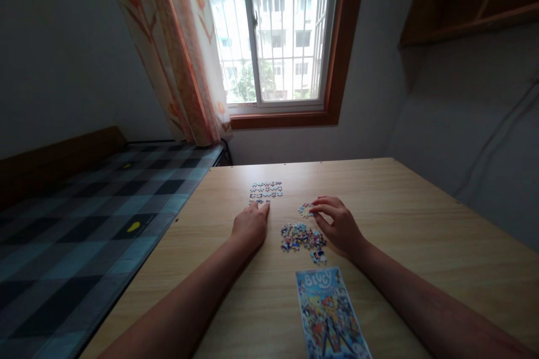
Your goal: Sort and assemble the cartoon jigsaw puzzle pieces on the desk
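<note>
My left hand (249,224) lies on the table with its fingers stretched forward, fingertips at the lowest of several rows of jigsaw pieces (266,188). Part of that bottom row is hidden by the fingers. At the right edge of a small ring of pale jigsaw pieces (305,210), my right hand (339,225) has its thumb and forefinger closed on a puzzle piece, mostly covered by the fingertips. Nearer to me lies a loose heap of colourful jigsaw pieces (300,236). Just below it is a small cluster of pieces (319,257).
A Bluey picture sheet or box (330,314) lies at the front of the wooden table (236,314). To the left is a bed with a checked cover (84,247). A curtain (168,50) hangs beside the window (278,39). A wooden shelf (467,28) is at the upper right.
</note>
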Action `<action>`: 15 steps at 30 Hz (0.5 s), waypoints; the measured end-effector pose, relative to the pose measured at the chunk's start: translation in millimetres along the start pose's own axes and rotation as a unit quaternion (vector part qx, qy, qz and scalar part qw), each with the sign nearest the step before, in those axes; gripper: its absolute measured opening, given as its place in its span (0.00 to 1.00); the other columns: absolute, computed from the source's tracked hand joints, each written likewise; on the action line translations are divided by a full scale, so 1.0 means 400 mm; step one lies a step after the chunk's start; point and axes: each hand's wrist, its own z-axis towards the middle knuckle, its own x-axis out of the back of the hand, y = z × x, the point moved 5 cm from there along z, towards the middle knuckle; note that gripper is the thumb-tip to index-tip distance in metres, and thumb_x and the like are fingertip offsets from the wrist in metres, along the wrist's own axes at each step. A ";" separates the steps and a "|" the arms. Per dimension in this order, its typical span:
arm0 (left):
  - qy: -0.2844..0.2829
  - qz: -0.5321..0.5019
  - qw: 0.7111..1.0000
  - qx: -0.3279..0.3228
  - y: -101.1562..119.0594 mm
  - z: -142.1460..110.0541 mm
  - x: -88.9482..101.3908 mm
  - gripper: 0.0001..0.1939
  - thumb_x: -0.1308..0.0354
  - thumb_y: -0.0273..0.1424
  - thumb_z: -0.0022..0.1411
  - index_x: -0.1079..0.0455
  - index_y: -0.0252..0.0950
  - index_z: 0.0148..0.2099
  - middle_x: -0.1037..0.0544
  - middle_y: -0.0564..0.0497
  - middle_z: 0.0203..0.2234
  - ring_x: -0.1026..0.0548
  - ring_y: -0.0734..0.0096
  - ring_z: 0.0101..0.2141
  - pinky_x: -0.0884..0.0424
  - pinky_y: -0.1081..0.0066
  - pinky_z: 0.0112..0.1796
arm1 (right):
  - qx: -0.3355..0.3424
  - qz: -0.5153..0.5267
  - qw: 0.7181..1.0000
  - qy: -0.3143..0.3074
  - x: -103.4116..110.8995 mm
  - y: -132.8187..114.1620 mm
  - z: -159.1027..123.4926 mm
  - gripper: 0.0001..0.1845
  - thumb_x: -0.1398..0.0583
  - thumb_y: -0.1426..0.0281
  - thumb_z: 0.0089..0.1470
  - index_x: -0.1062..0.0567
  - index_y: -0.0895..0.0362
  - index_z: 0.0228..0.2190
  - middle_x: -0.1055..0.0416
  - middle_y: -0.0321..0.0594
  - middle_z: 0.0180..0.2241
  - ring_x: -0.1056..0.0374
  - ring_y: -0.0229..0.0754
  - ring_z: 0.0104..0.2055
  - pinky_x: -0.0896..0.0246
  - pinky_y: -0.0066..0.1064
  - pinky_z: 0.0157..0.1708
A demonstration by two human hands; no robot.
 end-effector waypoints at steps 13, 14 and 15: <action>-0.012 -0.012 1.000 0.021 -0.007 0.012 -0.002 0.26 0.60 0.27 0.66 0.35 0.42 0.62 0.26 0.40 0.45 0.25 0.60 0.42 0.30 0.67 0.38 | -0.002 -0.011 1.000 0.006 0.001 -0.004 0.004 0.10 0.40 0.76 0.54 0.21 0.53 0.35 0.24 0.43 0.39 0.32 0.49 0.48 0.36 0.46 0.50; -0.010 -0.012 1.000 0.022 -0.008 0.012 -0.002 0.26 0.60 0.27 0.66 0.35 0.42 0.62 0.26 0.40 0.44 0.24 0.60 0.42 0.30 0.67 0.38 | -0.002 -0.011 1.000 0.006 0.001 -0.004 0.004 0.10 0.40 0.76 0.54 0.21 0.53 0.35 0.23 0.43 0.39 0.32 0.49 0.48 0.36 0.46 0.50; -0.008 -0.012 1.000 0.022 -0.008 0.012 -0.002 0.26 0.60 0.27 0.66 0.36 0.42 0.63 0.26 0.40 0.44 0.24 0.60 0.42 0.30 0.67 0.38 | -0.003 -0.012 1.000 0.005 0.002 -0.004 0.004 0.10 0.40 0.76 0.54 0.21 0.52 0.35 0.23 0.43 0.39 0.32 0.49 0.48 0.36 0.47 0.51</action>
